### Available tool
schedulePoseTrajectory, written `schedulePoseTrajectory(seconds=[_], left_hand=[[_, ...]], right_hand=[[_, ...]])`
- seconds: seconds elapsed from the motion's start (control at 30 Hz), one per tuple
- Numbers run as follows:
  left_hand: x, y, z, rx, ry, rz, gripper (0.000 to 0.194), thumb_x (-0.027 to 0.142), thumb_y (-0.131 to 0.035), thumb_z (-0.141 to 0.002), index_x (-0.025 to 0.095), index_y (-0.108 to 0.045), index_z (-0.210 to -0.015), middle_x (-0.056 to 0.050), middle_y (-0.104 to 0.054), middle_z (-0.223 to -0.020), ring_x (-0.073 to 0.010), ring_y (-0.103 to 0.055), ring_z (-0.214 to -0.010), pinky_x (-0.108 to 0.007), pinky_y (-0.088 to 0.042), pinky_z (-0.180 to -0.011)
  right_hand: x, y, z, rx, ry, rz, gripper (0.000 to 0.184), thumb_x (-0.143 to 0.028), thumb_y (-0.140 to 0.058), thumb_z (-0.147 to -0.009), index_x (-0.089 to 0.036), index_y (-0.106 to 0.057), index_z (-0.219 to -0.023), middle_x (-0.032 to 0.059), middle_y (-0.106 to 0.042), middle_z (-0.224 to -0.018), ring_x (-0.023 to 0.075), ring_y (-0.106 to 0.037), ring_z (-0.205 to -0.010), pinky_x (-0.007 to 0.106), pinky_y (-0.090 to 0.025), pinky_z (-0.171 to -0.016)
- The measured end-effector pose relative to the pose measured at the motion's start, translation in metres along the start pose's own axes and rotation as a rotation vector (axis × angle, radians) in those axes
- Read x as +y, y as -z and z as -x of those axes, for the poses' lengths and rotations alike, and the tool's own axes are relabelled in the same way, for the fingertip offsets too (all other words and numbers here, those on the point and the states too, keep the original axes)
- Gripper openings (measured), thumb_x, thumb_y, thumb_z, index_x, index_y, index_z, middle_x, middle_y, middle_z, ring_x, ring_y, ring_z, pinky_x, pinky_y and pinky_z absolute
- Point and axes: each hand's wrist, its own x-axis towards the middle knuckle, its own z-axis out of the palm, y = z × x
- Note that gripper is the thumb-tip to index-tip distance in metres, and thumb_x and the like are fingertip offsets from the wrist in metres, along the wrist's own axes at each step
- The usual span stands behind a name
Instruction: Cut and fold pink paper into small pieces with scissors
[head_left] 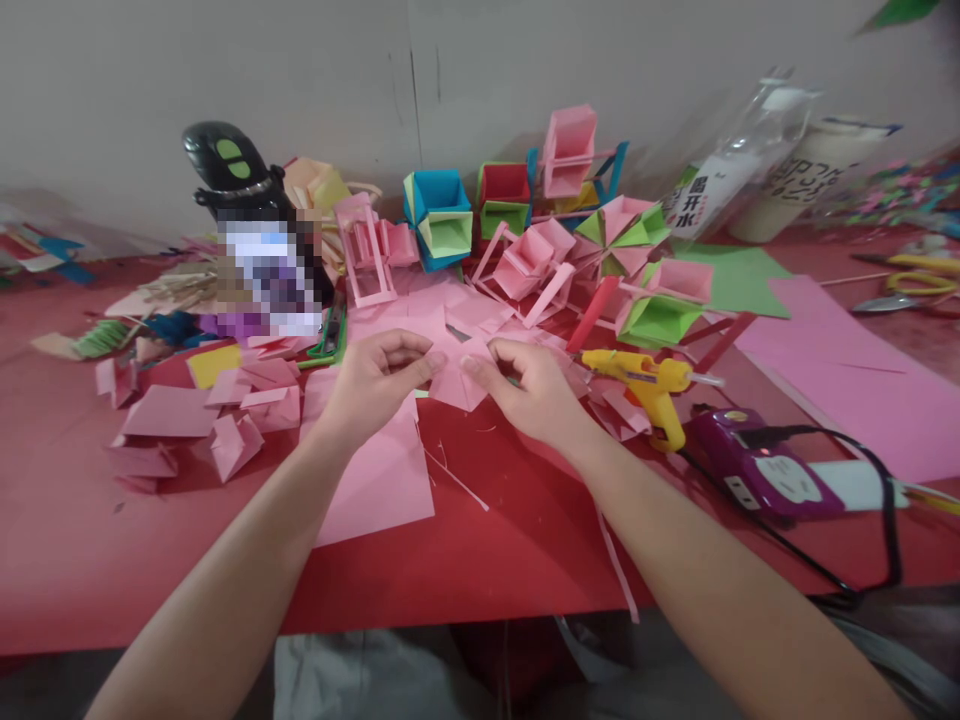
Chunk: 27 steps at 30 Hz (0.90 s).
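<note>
A piece of folded pink paper (459, 385) is held over the middle of the red table, pinched from both sides. My left hand (382, 375) grips its left edge between thumb and fingers. On the opposite edge, my right hand (529, 385) has its thumb on top and fingers curled behind. Below my left wrist lies a flat pink sheet (382, 485). Several folded pink paper pieces (236, 445) are scattered to the left. Just right of my right hand rests a yellow hot glue gun (637, 375).
Folded paper models (439, 215) in several colours stand along the wall. A phone (274, 275) leans on a black holder (225, 165) at back left. To the right are a purple power strip (765, 465) with a black cable, scissors (900, 290), a clear bottle (739, 155) and pink sheets (847, 370).
</note>
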Motion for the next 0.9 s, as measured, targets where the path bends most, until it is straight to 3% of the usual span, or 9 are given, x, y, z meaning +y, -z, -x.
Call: schedulePoseTrajectory(seconds=[0.17,0.43,0.9], left_hand=[[0.0006,-0.0012,0.0005,-0.003,-0.022,0.005,0.02,0.031,-0.082,-0.076,0.016,-0.072,-0.085,0.0,-0.069,-0.074,-0.0129,-0.067,-0.066,-0.026,-0.061,-0.067],[0.0017,-0.001,0.0002,-0.029,0.002,-0.041,0.023,0.035,-0.079,-0.078,0.016,-0.07,-0.085,-0.002,-0.069,-0.074,-0.0138,-0.067,-0.067,-0.027,-0.06,-0.068],[-0.0004,0.0008,-0.0006,-0.032,0.008,-0.069,0.021,0.035,-0.075,-0.082,0.016,-0.065,-0.08,0.001,-0.061,-0.069,-0.0116,-0.061,-0.064,-0.025,-0.059,-0.066]], right_hand=[[0.0004,0.001,-0.0004,0.01,-0.007,0.028,0.053,-0.053,-0.06,-0.094,-0.023,-0.029,-0.064,-0.0057,-0.027,-0.062,0.0104,-0.029,-0.058,0.029,-0.025,-0.055],[-0.0006,0.0022,-0.0007,0.069,-0.035,0.019,0.054,-0.055,-0.059,-0.094,-0.023,-0.029,-0.063,-0.0053,-0.029,-0.061,0.0106,-0.03,-0.057,0.029,-0.026,-0.055],[-0.0003,0.0011,-0.0011,-0.009,-0.06,-0.043,0.054,-0.055,-0.061,-0.092,-0.022,-0.03,-0.063,-0.0058,-0.029,-0.062,0.0101,-0.029,-0.058,0.029,-0.025,-0.054]])
